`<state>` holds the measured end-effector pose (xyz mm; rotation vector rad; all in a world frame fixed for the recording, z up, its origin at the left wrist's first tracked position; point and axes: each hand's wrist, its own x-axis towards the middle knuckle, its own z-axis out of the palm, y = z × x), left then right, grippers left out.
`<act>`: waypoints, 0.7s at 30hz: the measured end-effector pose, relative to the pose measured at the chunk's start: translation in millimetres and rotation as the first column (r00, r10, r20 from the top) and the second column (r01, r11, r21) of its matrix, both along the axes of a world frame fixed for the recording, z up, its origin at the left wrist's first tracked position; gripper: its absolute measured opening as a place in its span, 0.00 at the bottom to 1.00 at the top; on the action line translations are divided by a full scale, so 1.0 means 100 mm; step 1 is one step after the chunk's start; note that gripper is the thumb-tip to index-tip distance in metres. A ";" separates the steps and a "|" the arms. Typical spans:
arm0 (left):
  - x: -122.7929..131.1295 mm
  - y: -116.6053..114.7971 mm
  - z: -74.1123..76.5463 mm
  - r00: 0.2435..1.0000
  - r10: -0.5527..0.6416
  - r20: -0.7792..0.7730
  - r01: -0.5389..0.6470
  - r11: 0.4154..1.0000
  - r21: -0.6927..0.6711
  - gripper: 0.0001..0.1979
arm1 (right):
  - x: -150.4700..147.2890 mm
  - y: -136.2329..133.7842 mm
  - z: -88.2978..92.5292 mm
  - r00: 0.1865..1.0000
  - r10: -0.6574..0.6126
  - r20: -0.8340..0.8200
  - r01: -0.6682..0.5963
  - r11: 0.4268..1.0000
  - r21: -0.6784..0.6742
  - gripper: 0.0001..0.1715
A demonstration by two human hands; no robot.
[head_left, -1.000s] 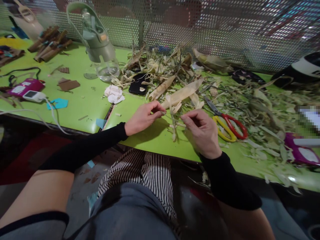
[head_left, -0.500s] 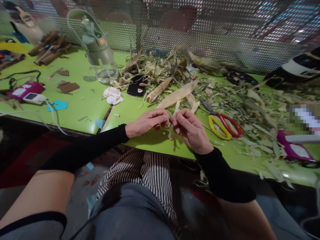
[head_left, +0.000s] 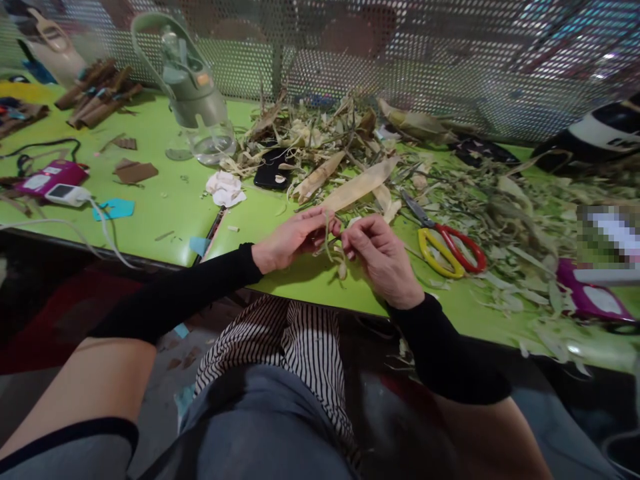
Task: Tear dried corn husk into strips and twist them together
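My left hand and my right hand meet fingertip to fingertip just above the near edge of the green table. Both pinch the same thin strip of dried leaf, which bends between them and hangs down in loose ends. Black sleeves cover both forearms. A long pale husk lies on the table right behind my hands. Yellow and red scissors rest on the table a little to the right of my right hand.
A heap of dried leaves and husks fills the table's middle and right. A black phone, a crumpled white tissue, a clear jug with a green lid, a pink device and a perforated metal screen are around.
My hands, apart at first with the strip stretched between them, have come together. The strip now bends and loops between my fingertips.
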<state>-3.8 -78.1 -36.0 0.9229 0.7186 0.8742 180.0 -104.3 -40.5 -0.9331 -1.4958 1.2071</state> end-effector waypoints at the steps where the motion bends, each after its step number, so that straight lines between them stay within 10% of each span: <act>1: -0.01 0.01 -0.01 1.000 -0.015 0.000 0.015 1.000 -0.007 0.13 | 0.01 0.00 0.01 1.000 0.011 0.016 -0.011 1.000 -0.008 0.25; 11: -0.08 0.04 -0.05 0.975 -0.223 -0.021 0.221 0.973 -0.065 0.11 | 0.08 -0.01 0.05 0.991 -0.050 0.128 0.039 0.995 0.087 0.23; 21: -0.04 -0.04 -0.02 0.922 -0.233 -0.310 0.303 0.932 0.199 0.09 | 0.04 0.04 -0.02 0.982 -0.067 0.175 0.059 0.997 0.052 0.16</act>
